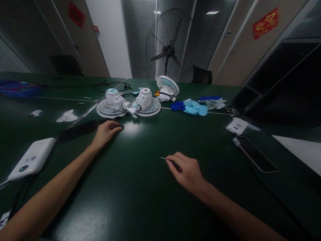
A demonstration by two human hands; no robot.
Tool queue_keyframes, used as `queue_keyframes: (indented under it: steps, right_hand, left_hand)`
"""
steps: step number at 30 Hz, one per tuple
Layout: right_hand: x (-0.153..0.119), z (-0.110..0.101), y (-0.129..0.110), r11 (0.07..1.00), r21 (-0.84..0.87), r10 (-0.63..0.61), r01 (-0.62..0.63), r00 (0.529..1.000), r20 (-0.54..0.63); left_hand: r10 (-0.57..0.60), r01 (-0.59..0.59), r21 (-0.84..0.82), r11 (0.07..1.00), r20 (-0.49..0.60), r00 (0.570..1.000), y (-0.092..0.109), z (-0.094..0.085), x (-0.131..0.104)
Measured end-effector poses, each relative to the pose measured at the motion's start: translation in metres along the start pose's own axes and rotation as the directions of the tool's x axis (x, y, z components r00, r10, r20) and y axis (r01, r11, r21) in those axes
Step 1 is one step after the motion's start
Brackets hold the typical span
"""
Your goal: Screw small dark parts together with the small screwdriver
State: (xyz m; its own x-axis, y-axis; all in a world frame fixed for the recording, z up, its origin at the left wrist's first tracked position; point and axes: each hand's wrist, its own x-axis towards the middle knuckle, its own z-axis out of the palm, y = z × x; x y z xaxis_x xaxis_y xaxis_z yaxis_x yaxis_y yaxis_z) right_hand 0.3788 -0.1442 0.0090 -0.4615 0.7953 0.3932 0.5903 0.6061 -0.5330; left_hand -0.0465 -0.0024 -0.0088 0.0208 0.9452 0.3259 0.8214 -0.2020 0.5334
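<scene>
My right hand (187, 170) is closed round the dark handle of a small screwdriver (177, 166), whose thin metal shaft points left above the green table (140, 190). Further left, my left hand (104, 134) reaches forward, its fingers pinching a small dark object (120, 127) at the table surface; I cannot make out its kind. Just beyond that hand lie two white fan heads, one on the left (114, 102) and one on the right (146, 102), grilles down and joined by a white part. A long black case or strip (79, 130) lies beside my left wrist.
A third small fan (167, 87) stands behind, near light-blue fan blades (195, 107) and blue gloves (177, 105). White power banks lie left (32, 157) and right (237, 126), with a phone (255, 154) at right. A large floor fan (168, 50) stands beyond the table.
</scene>
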Motion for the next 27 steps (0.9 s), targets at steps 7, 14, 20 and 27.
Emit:
queue_keyframes:
  steps: [7,14,20,27]
  right_hand:
    - [-0.001,0.001,0.001,1.000,0.005,0.000,-0.001,1.000,0.018]
    - [0.000,0.002,0.001,1.000,-0.025,-0.011,0.011,1.000,0.018]
    - [0.000,0.001,0.001,1.000,-0.016,-0.022,0.022,1.000,0.018]
    - [0.000,0.001,0.001,1.000,-0.015,-0.020,0.021,1.000,0.024]
  left_hand:
    - [-0.085,0.080,-0.074,0.994,-0.063,0.994,-0.001,0.001,0.000]
    - [-0.228,0.221,-0.097,0.970,-0.069,0.971,-0.016,0.002,0.006]
    - [-0.242,0.232,-0.191,0.954,-0.032,0.970,-0.019,0.004,0.008]
    - [-0.164,0.149,-0.246,0.958,-0.043,0.985,-0.017,0.006,0.007]
